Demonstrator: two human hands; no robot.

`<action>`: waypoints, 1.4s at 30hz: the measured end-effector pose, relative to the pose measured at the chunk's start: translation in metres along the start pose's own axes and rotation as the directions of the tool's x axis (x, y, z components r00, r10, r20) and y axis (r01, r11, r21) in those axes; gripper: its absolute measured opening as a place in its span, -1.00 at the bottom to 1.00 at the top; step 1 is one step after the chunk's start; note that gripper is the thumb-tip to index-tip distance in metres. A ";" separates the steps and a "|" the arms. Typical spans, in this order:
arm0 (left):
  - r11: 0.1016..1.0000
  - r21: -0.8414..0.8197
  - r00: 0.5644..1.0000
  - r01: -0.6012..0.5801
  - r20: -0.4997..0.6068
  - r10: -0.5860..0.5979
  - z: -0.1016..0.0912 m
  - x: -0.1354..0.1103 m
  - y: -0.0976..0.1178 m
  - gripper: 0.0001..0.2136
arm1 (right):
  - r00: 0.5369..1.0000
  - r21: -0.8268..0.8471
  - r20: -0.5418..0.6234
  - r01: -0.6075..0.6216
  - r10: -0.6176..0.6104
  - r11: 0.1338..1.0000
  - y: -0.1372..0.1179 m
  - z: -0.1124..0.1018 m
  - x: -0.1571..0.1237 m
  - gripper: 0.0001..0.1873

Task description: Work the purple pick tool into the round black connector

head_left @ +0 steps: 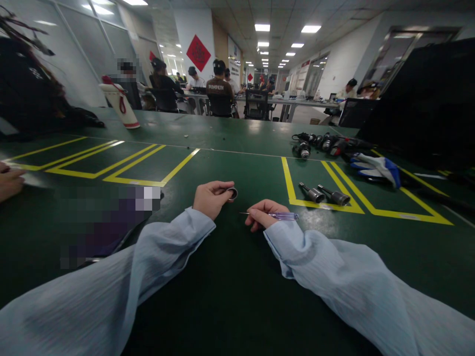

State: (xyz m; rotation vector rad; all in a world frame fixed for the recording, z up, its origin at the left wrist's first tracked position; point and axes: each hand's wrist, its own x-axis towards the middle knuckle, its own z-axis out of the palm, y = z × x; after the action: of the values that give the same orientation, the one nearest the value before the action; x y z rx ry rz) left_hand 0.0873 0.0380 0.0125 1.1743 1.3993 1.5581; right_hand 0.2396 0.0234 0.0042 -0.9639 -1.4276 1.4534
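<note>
Between thumb and fingers, my left hand pinches a small round metal part, its hollow end turned toward my right side. A slim screwdriver with a clear purple handle lies in my right hand. Its thin shaft sticks out past the fingertips, pointing left, apart from the metal part. Both hands hover over the dark green table. Right of them, two metal hole saw-like pieces with shanks, one nearer and one farther right, lie in a yellow-taped box.
Tools with black cords and a blue-and-white glove lie at the right. A white bottle stands far left. A blurred dark purple item lies near my left sleeve. Another person's hand rests at the left edge.
</note>
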 end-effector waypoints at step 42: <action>0.996 0.092 0.979 0.014 0.202 -0.033 0.008 -0.011 0.005 -0.73 | 0.984 -0.026 -0.080 0.158 -0.159 0.987 0.002 -0.001 0.000 -0.84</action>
State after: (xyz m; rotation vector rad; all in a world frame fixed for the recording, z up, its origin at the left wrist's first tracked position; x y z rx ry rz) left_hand 0.0984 0.0291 0.0155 1.3265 1.3532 1.3289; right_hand 0.2408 0.0243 0.0021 -0.8901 -1.4274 1.2721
